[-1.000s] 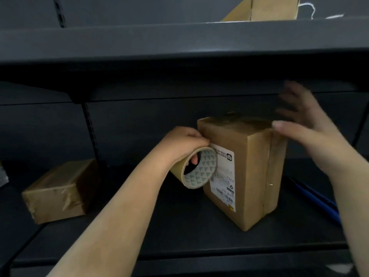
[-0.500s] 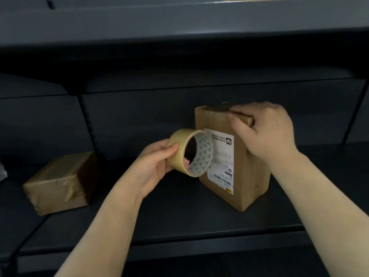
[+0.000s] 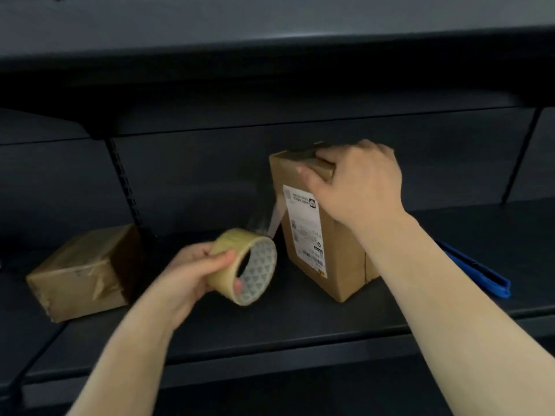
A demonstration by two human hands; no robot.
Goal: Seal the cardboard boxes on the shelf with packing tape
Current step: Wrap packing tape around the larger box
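Presently, stock on the shelf point(image 3: 300, 325), listed from 9 o'clock round to 3 o'clock.

Item 1, at 9 o'clock: small cardboard box point(image 3: 81, 274), lying on its side. Glossy tape shows over its front and end, wrinkled and creased. Judged already sealed, though the far faces are hidden.

Item 2, at 7 o'clock: left hand point(image 3: 192, 274), fingers and thumb curled round the tape roll point(image 3: 246, 265). Roll held just off the shelf, near the lower left corner of item 3. A clear strip point(image 3: 274, 217) runs from the roll up to the left edge of the upright box; where its far end is stuck cannot be told, being blurred.

Item 3, centre to 1 o'clock: upright cardboard box point(image 3: 339, 259), standing on the shelf, white shipping label point(image 3: 303, 223) on the face towards the camera. Right hand point(image 3: 360, 184) clasps its top near corner, fingers curled over the top flap, thumb on the labelled face. Judged mid-seal: tape drawn out, not yet laid down along the side or cut.

Item 4, at 3 o'clock: blue object point(image 3: 480, 271), flat and long, lying behind the right forearm; kind cannot be told.

Remaining: press the strip down, sever it, check other seams.

Obstructions: upper shelf point(image 3: 270, 55) sits low over the upright box, leaving little room above the top flaps; the right forearm crosses in front of the blue object.
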